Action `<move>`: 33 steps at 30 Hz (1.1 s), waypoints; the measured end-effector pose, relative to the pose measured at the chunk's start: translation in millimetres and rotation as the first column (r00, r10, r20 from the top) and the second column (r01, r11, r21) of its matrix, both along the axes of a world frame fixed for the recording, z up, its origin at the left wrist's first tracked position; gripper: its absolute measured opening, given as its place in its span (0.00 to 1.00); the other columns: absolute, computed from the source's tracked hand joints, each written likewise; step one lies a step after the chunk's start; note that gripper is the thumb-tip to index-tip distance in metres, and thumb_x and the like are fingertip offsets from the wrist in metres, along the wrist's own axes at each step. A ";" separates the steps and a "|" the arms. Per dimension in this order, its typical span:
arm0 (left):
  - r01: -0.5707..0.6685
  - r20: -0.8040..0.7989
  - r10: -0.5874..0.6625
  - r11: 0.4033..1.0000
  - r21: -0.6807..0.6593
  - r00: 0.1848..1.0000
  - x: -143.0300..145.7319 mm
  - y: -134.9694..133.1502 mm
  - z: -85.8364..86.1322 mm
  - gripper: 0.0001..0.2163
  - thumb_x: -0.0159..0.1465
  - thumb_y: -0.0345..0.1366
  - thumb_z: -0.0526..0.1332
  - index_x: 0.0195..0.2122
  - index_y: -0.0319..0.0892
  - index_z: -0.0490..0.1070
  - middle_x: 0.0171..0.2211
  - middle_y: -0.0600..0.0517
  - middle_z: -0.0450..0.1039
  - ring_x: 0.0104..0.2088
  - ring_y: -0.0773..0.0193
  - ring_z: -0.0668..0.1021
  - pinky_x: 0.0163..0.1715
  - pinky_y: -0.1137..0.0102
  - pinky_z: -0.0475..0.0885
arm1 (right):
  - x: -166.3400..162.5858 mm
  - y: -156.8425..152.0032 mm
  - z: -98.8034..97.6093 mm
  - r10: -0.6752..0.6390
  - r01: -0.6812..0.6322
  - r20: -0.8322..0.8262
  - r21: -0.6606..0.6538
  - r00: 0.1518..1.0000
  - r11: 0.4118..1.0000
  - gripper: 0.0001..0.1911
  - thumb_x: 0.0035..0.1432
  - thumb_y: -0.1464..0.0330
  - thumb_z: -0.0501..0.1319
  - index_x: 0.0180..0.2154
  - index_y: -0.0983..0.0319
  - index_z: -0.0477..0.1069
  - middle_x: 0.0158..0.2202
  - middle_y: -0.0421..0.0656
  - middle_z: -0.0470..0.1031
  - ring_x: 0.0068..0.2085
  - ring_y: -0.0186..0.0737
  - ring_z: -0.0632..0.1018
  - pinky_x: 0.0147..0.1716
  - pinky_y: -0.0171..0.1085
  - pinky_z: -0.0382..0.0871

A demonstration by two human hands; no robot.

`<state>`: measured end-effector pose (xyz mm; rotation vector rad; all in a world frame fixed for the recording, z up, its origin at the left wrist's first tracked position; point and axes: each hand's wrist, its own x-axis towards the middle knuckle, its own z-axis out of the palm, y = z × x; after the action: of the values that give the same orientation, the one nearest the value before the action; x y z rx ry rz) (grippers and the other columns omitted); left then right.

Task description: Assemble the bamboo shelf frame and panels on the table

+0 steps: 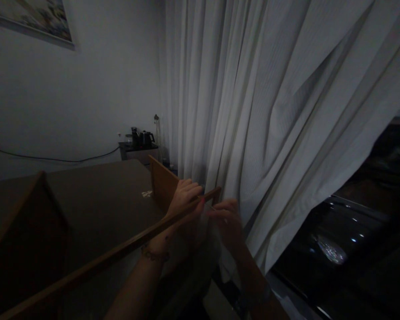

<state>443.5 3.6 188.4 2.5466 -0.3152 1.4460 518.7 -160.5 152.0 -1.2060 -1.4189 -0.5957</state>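
A wooden frame (130, 245) with a long narrow rail runs from the lower left toward the curtain. Near the rail's far corner, my left hand (185, 195) is closed around the wood, its fingers bent over the top. Just right of it, my right hand (226, 217) pinches a thin, light, rod-like piece (210, 206) that points at the rail by my left fingertips. The dim light hides what kind of piece it is. Behind my left hand stands a wooden panel (163, 180), and a darker panel (36, 226) rises at the left.
A dark table or bed-like surface (103, 182) lies beyond the frame, with a small pale bundle (147, 194) on it. A black kettle (147, 138) stands on a cabinet (140, 153) in the corner. A white curtain (253, 111) hangs close on the right, beside a dark window (350, 231).
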 end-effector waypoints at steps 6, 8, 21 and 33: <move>-0.038 -0.012 0.037 0.999 -0.013 0.999 -0.4 -1.0 0.9 0.09 0.59 0.35 0.52 0.23 0.44 0.55 0.22 0.53 0.63 0.29 0.60 0.67 0.33 0.64 0.59 | 8.1 10.8 4.2 0.024 -0.032 0.081 0.109 0.996 0.994 0.13 0.68 0.58 0.55 0.38 0.52 0.76 0.32 0.40 0.75 0.37 0.41 0.70 0.37 0.41 0.63; -0.038 -0.020 0.038 0.999 -0.020 0.999 -0.4 -1.2 1.0 0.08 0.59 0.35 0.53 0.23 0.44 0.55 0.22 0.53 0.63 0.29 0.60 0.67 0.33 0.64 0.59 | 10.0 11.9 7.5 0.019 -0.028 0.094 0.102 0.995 0.994 0.14 0.67 0.55 0.56 0.37 0.53 0.76 0.31 0.40 0.75 0.35 0.41 0.71 0.35 0.41 0.63; -0.024 -0.038 0.023 0.999 -0.031 0.999 -1.1 -1.3 2.3 0.10 0.60 0.38 0.51 0.23 0.44 0.55 0.22 0.52 0.63 0.29 0.60 0.66 0.33 0.63 0.60 | 2.3 19.7 -2.6 0.132 -0.124 -0.041 0.159 0.990 0.979 0.15 0.61 0.51 0.61 0.37 0.54 0.75 0.29 0.39 0.72 0.33 0.40 0.72 0.33 0.39 0.64; -0.028 -0.015 0.028 0.999 -0.022 0.999 0.2 0.3 -1.1 0.10 0.60 0.37 0.51 0.23 0.44 0.56 0.22 0.52 0.64 0.30 0.60 0.67 0.33 0.63 0.60 | -28.3 37.8 -9.2 0.229 -0.083 -0.427 0.334 0.875 0.939 0.22 0.60 0.48 0.60 0.27 0.59 0.67 0.26 0.37 0.64 0.28 0.35 0.68 0.27 0.34 0.62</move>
<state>443.7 3.8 187.3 2.5529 -0.2602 1.4311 490.4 -122.7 142.9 -0.8938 -0.9647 -0.3629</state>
